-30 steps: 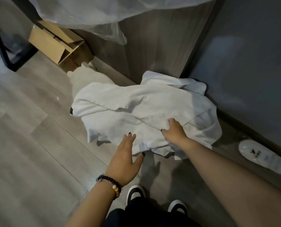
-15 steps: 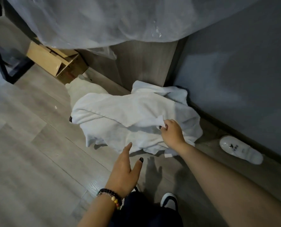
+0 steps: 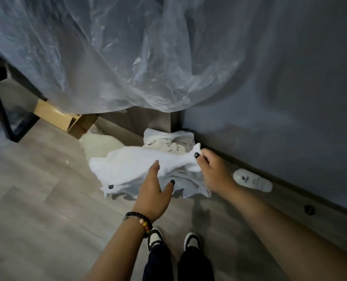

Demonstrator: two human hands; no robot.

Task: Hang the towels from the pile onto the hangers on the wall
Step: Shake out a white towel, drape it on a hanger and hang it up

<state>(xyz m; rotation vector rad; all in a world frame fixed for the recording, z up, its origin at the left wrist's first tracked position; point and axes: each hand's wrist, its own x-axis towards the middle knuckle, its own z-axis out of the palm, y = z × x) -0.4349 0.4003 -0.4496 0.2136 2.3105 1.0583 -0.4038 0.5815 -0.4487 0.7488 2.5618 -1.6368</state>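
Dim room; soft shadows on floor; glare on plastic sheet; motion blur, wide-angle bending at edges.

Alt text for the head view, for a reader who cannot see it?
The right hand pinches a corner of a white towel, lifting it off the pile on the floor by a grey wall; the left hand reaches toward it, open.

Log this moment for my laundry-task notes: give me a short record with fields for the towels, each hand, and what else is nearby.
towel in hand: white towel, one corner lifted off the pile
pile: white towels on the floor against the wall
right hand: pinches the lifted towel's corner
left hand: open, fingers straight, over the towel
hangers: not in view
nearby: cardboard box, clear plastic sheet, white slipper
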